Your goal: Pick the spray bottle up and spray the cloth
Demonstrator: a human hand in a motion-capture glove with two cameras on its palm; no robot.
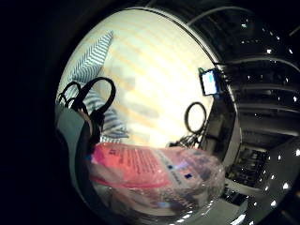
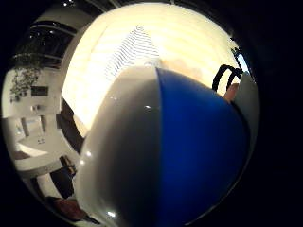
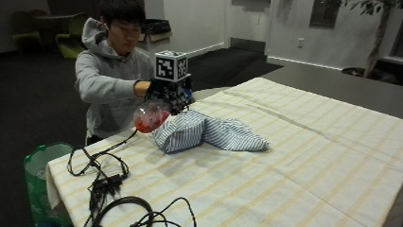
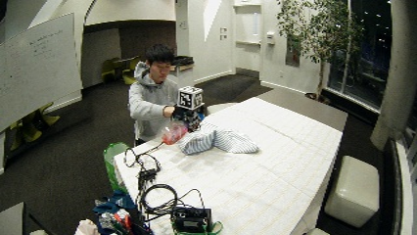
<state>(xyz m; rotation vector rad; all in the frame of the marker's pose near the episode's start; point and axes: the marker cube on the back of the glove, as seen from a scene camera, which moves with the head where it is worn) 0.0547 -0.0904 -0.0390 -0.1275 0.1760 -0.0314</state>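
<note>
The spray bottle (image 3: 151, 118) was held clear of the table (image 3: 302, 142) in the gloved right hand (image 3: 169, 92), fingers wrapped round its head, just left of the striped cloth (image 3: 207, 132). The clear plastic body was judged light and smooth, best gripped at the neck with the trigger within reach.

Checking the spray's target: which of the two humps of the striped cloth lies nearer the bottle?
The taller hump on the person's side, directly beside the held spray bottle; the flatter hump lies farther along the table.
</note>
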